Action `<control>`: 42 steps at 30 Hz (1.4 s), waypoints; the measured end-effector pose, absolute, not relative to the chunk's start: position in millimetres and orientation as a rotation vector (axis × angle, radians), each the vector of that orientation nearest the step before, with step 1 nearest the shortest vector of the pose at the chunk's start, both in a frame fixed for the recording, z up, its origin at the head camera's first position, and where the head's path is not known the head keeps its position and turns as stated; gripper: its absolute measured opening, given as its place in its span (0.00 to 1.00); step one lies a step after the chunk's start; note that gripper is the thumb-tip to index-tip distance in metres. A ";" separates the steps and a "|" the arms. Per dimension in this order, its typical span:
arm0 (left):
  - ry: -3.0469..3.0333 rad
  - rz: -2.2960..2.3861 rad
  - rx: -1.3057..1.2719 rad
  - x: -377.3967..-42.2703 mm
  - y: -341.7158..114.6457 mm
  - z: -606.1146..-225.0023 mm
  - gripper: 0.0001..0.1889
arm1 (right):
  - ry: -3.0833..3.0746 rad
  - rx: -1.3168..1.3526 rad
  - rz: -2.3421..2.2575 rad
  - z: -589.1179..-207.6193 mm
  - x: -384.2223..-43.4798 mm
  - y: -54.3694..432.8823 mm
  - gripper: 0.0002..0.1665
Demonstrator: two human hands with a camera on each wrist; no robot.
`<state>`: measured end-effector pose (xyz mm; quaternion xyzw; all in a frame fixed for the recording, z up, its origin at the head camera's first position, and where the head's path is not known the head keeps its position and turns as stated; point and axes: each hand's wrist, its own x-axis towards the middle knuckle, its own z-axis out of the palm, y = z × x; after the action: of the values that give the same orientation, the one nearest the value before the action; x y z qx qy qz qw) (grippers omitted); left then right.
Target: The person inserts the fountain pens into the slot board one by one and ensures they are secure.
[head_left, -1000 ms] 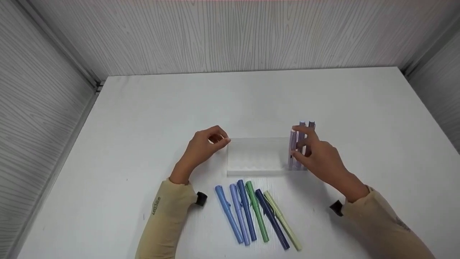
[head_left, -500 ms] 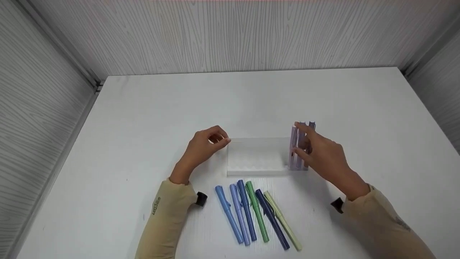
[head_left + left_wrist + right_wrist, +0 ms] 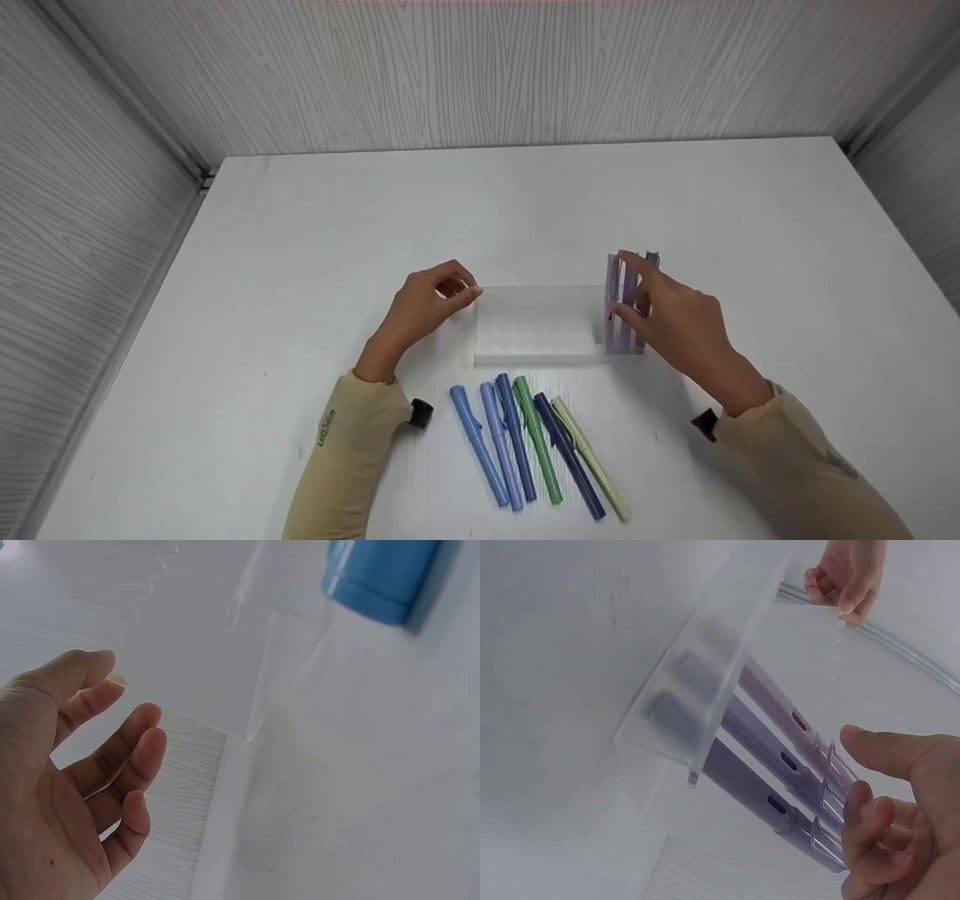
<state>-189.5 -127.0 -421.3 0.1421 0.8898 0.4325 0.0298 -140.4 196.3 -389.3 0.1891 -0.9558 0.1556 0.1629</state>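
A translucent pen stand (image 3: 536,358) with a notched ledge sits mid-table. My left hand (image 3: 431,300) pinches its upper left corner between thumb and index finger; the other fingers are loosely bent in the left wrist view. At the stand's right end, three pens stand upright: a pinkish-lilac pen (image 3: 774,699), a lavender pen (image 3: 761,741) and a grey-purple pen (image 3: 742,786). My right hand (image 3: 679,322) holds the lilac pen, thumb at its side and index finger at its top. The hand partly hides the other two pens in the head view.
In front of the stand lie several capped pens: a light blue pen (image 3: 480,446), a periwinkle pen (image 3: 501,446), a mid-blue pen (image 3: 516,439), a green pen (image 3: 537,439), a navy pen (image 3: 570,456) and a yellow-green pen (image 3: 592,459). Wood-grain panels (image 3: 480,75) border the white table.
The lilac pen's top has shifted slightly up and right, and the pen now lines up with its neighbours. My right hand moved with it. My left hand stayed at the stand's corner.
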 end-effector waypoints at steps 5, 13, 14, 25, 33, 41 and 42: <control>2.746 1.318 0.452 -189.7 -126.2 -419.7 0.10 | -2.736 0.573 0.484 -388.0 -135.1 197.1 0.40; 2.736 1.305 0.426 -191.5 -124.2 -416.3 0.10 | -2.865 0.639 0.496 -383.1 -121.2 195.4 0.39; 2.736 1.306 0.423 -191.5 -124.1 -416.2 0.10 | -2.884 0.656 0.499 -382.8 -119.1 195.0 0.40; 2.740 1.287 0.401 -189.4 -122.7 -415.1 0.11 | -3.014 0.733 0.644 -382.9 -104.2 190.8 0.45; 2.745 1.301 0.411 -188.7 -123.1 -415.7 0.10 | -3.062 0.888 0.710 -388.1 -98.1 186.5 0.45; 2.738 1.305 0.389 -188.7 -122.3 -417.9 0.10 | -3.218 1.070 0.778 -397.5 -94.8 179.0 0.45; 2.738 1.306 0.386 -188.6 -122.2 -417.8 0.10 | -3.232 1.086 0.777 -398.3 -94.4 178.2 0.46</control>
<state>-188.6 -122.2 -417.8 0.1260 0.8946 0.4267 0.0420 -94.4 178.2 -398.3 0.3055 -0.9097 0.2187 -0.1768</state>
